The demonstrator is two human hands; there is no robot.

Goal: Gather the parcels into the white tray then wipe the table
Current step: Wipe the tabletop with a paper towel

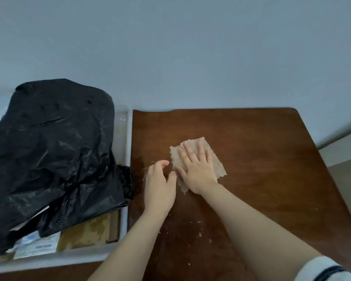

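A large black plastic parcel [53, 151] fills the white tray [128, 151] at the left, lying over a brown cardboard parcel [85, 234] and a labelled packet [37, 246]. On the brown wooden table [261, 159] lies a beige frayed cloth [217, 165]. My right hand [197, 169] presses flat on the cloth with fingers spread. Just left of it, my left hand [159, 183] hovers with fingers loosely curled, its thumb by the cloth's edge, holding nothing.
Small pale crumbs and threads [199, 234] are scattered on the table near the front. The tray's right wall borders the table's left side. A pale wall rises behind; the table's right edge drops to a light floor [346, 171].
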